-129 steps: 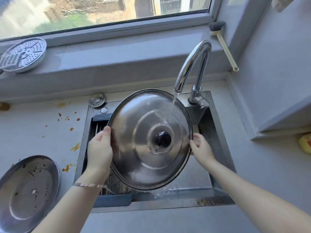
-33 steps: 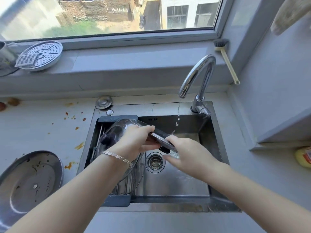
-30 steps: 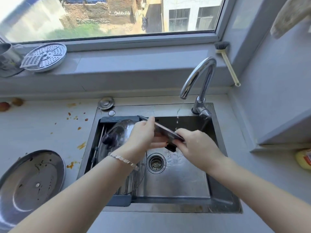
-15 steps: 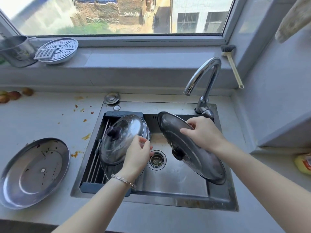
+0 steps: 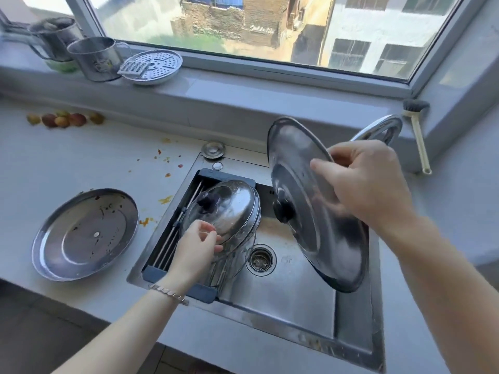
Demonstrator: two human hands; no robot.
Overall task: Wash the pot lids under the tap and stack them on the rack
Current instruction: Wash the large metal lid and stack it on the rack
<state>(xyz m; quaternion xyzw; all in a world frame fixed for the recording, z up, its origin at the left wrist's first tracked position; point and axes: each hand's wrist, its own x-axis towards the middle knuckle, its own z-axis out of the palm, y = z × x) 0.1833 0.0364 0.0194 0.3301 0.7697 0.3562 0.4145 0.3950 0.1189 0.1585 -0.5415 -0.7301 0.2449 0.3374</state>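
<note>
head view: right hand (image 5: 370,184) curls its fingers round the rim of the big lid (image 5: 305,220), held on edge above the sink (image 5: 291,300). left hand (image 5: 194,247) curls at the rim of the racked lids (image 5: 229,206); pinching or only touching, i cannot tell. best lean the big lid against them on the rack (image 5: 166,252), lowered gently so nothing slides.

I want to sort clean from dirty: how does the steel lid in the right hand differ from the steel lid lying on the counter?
The round steel lid with the black knob is gripped by the right hand, tilted on edge over the sink; the round steel lid on the grey counter lies flat, inner side up. The held lid looks clean; the counter lid carries food specks. Both are round, shiny steel.
</note>
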